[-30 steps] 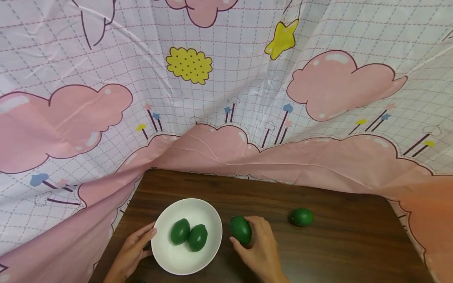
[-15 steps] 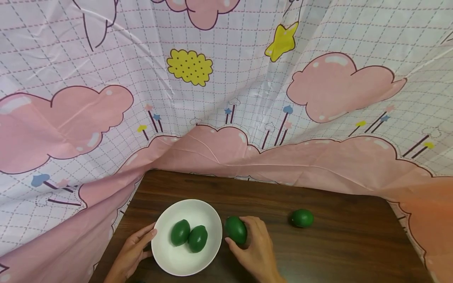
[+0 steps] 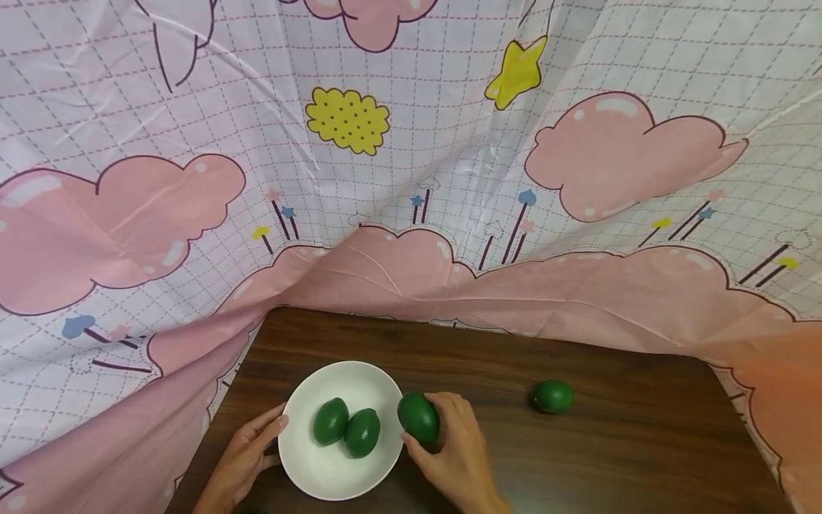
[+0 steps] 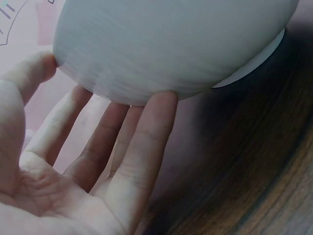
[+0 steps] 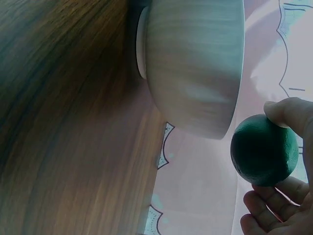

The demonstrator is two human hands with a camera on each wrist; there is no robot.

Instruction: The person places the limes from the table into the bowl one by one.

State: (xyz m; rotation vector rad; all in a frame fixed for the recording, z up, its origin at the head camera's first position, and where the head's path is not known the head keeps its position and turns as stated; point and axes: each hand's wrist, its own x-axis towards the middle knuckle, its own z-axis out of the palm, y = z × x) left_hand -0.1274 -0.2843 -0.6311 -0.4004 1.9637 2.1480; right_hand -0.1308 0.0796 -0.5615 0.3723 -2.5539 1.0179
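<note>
A white bowl (image 3: 340,480) stands on the table with two dark green limes (image 3: 330,421) in it. My left hand (image 3: 242,457) holds the bowl at its left side, thumb at the rim and fingertips against the outer wall (image 4: 166,44). My right hand (image 3: 459,450) grips a third lime (image 3: 419,417) between thumb and fingers. That lime is level with the bowl's right rim and overlaps it in the head view. In the right wrist view the held lime (image 5: 264,150) is up beside the rim, clear of the tabletop.
Another lime (image 3: 554,396) lies on the dark wooden table (image 3: 616,442), to the right of my right hand. Behind the table and along its sides hangs a pink and white cloth (image 3: 398,264) printed with clouds.
My right hand has carried its lime leftward, from beside the bowl to its right rim. My left hand and the bowl stay in place; the head view has shifted slightly.
</note>
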